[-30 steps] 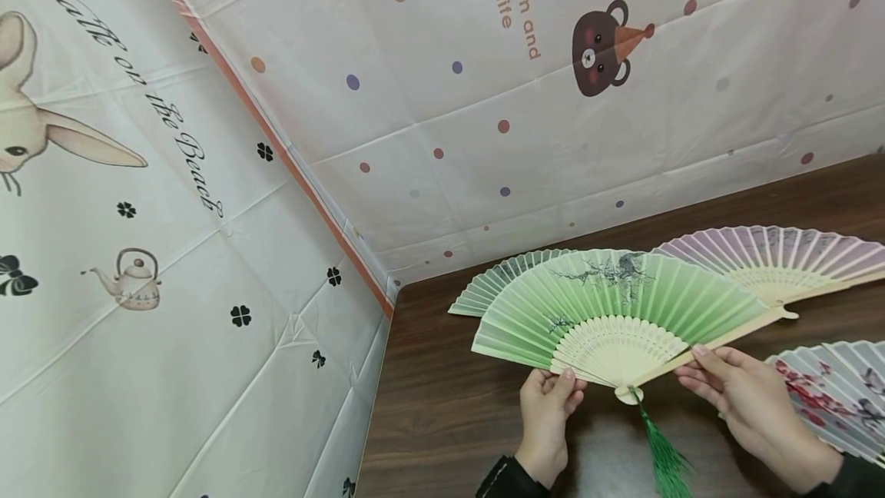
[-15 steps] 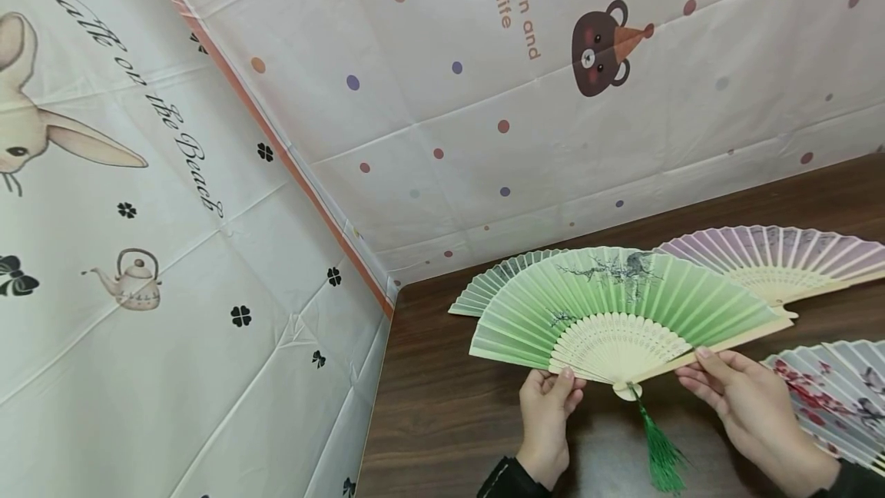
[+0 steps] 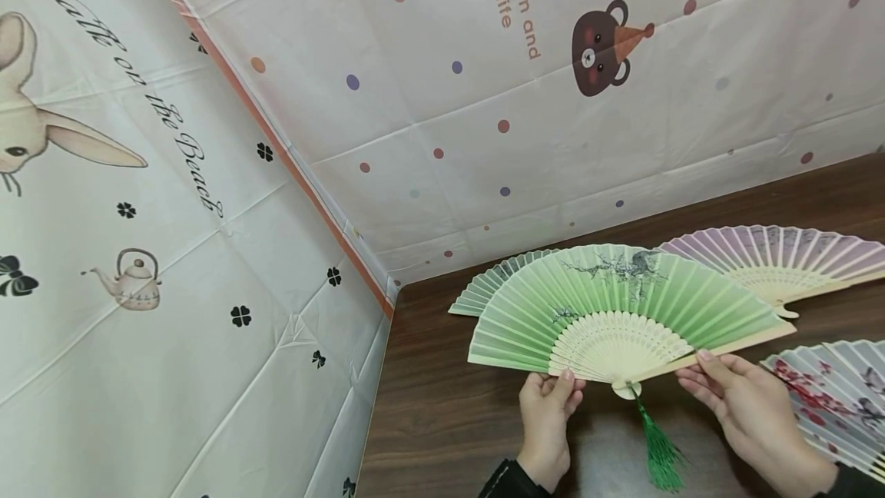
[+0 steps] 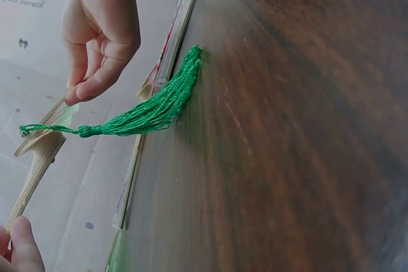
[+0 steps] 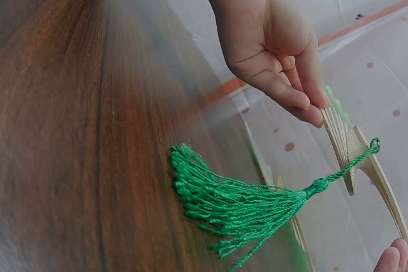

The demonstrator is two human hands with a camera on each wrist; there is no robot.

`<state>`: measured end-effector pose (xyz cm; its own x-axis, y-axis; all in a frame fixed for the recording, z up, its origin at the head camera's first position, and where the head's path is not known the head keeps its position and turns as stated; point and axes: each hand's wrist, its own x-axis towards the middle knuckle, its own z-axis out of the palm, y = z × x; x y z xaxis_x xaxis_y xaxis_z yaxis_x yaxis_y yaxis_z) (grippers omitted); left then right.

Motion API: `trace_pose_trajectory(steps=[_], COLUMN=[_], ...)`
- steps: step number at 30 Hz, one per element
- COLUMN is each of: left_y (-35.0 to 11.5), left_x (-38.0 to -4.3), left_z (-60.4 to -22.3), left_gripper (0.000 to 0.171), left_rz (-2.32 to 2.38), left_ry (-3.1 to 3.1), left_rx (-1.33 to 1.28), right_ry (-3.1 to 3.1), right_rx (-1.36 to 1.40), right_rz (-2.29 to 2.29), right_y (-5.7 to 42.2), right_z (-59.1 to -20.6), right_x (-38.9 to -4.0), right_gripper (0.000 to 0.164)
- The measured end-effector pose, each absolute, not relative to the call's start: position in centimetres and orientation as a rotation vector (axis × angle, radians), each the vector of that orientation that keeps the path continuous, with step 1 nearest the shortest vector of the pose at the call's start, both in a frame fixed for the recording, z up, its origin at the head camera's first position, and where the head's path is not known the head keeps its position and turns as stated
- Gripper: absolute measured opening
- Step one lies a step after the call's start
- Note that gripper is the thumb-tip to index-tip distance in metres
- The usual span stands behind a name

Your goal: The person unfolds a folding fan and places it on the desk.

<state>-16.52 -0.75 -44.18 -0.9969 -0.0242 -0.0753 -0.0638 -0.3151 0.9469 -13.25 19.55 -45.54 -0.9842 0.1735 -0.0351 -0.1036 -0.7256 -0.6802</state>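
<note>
A green folding fan (image 3: 608, 290), spread wide with a dark branch print and pale pierced ribs, is held up above the table in the head view. My left hand (image 3: 548, 421) pinches its left outer rib between thumb and fingers. On the other side, my right hand (image 3: 754, 402) grips the right guard stick the same way. A green tassel (image 3: 660, 448) hangs from the fan's pivot. In the left wrist view the tassel (image 4: 146, 106) dangles between both hands, its tip close over the tabletop. Seen from the right wrist, the tassel (image 5: 242, 205) hangs below the stick ends.
Behind the green fan, a darker green fan (image 3: 477, 290) is partly hidden at the left and a purple fan (image 3: 781, 260) lies at the right. A white fan with red flowers (image 3: 823, 390) is beside my right hand. Printed cloths (image 3: 429, 98) enclose the wooden table (image 3: 422, 421).
The green fan has tilted slightly, its top edge rising a little and its right guard tip shifting right and down. The tassel has swung slightly left. Both hands keep their hold.
</note>
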Motion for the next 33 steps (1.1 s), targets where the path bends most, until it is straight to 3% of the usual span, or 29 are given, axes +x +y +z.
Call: trace_pose_trajectory(steps=[14,33], left_y=[-1.2,-3.7], left_x=[-16.3,-15.3], left_z=[-44.1,-44.5], left_gripper=[0.022,0.019], left_rz=[2.524,2.206], left_ry=[1.798,1.8], left_rx=[-0.134,-0.165], right_ry=[-1.091,-1.688], right_rx=[-0.205,-0.407], right_rz=[2.812,2.698], right_y=[19.3,20.3], right_z=[-45.8,-46.3], right_x=[-13.2,-12.3], right_gripper=[0.017,0.012])
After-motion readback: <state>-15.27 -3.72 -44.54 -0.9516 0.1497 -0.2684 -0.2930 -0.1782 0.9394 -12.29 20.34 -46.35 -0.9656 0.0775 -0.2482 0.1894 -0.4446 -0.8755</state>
